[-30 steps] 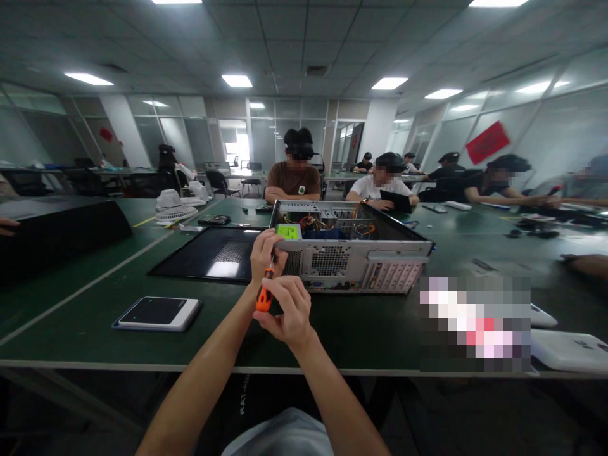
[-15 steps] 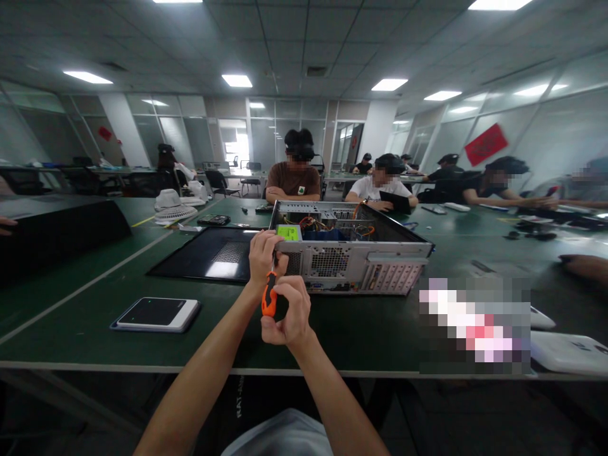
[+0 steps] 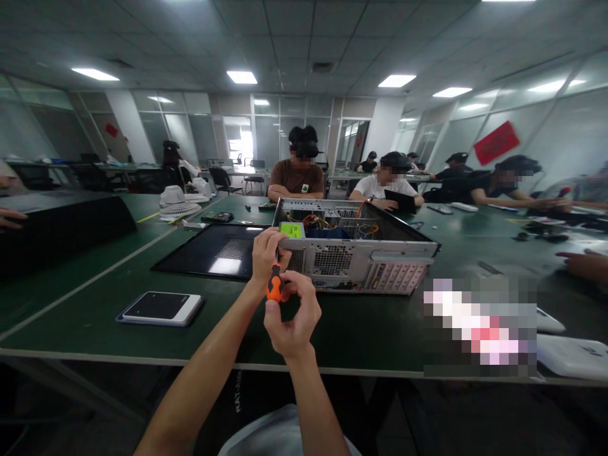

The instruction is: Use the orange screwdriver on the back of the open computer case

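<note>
An opened computer case (image 3: pixel 363 271) lies on its side on the green table, its rear panel with vents and slots facing me. Inside are wires and a power supply with a bright green label (image 3: pixel 291 230) at the left corner. My left hand (image 3: pixel 266 258) is closed round that corner, fingers over the top edge beside the label. In my right hand (image 3: pixel 295 316) is an orange and black screwdriver (image 3: pixel 274 285), pinched by its handle and pointing away from me at the case's left end. The screwdriver's tip is hidden by my left hand.
Left of the case lies a black side panel (image 3: pixel 209 252). A white device with a black face (image 3: pixel 161 306) is nearer, at front left. A white fan (image 3: pixel 178 204) stands farther back. A white object (image 3: pixel 572 356) is at the right. A person (image 3: pixel 298 180) sits opposite.
The view has shifted slightly. My right hand has changed its hold on the screwdriver, the thumb now at the handle's end and the fingers more open. My left hand stays at the case corner.
</note>
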`<state>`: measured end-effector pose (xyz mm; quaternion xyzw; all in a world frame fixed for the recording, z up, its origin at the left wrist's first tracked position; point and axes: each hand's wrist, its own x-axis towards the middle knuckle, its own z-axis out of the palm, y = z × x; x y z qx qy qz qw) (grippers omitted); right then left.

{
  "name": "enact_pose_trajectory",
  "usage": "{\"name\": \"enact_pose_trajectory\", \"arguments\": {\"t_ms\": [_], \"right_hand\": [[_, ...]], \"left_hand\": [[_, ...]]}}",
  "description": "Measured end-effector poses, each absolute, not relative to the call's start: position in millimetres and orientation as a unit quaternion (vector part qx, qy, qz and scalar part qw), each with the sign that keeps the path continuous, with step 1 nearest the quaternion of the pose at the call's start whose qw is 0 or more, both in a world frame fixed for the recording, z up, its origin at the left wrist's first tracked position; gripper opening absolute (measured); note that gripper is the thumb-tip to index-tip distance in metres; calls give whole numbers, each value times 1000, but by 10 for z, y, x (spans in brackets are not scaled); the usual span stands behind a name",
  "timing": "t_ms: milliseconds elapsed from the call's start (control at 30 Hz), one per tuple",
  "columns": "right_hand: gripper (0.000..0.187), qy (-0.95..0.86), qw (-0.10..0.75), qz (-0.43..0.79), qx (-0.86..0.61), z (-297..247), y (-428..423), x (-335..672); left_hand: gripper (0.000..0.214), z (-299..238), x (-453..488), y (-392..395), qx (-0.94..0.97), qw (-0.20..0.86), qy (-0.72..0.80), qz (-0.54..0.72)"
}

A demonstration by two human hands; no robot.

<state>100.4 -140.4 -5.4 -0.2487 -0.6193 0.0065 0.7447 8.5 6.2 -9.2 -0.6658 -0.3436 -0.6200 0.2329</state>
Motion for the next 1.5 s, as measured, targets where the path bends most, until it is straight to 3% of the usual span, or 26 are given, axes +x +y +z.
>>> {"name": "enact_pose_trajectory", "arguments": {"t_ms": [233, 467, 633, 800, 1000, 1200, 1367, 1500], "right_hand": [[25, -652, 718, 60, -238, -25, -1519, 1076], [40, -681, 689, 87, -233, -87, -1542, 1035], [25, -654, 708, 99, -248, -92, -1554, 1020], [39, -641, 717, 132, -241, -82, -1562, 1041], [24, -666, 689, 117, -260, -65, -1615, 1050], [37, -675, 683, 154, -233, -70, -1630, 1029], [23, -668, 689, 155, -235, -91, -1627, 1023], [23, -661, 684, 146, -273, -75, -1681, 1021]], "left_hand": [[37, 4, 40, 13, -689, 263, -320, -595], [24, 182, 20, -7, -715, 252, -317, -570], [21, 205, 59, 60, -714, 242, -297, -586], [21, 125, 107, 111, -688, 240, -325, -603], [21, 82, 126, 119, -678, 237, -274, -640], [15, 67, 125, 121, -675, 230, -268, -647], [18, 63, 131, 121, -670, 239, -276, -646], [20, 60, 142, 119, -664, 239, -301, -641]]}}
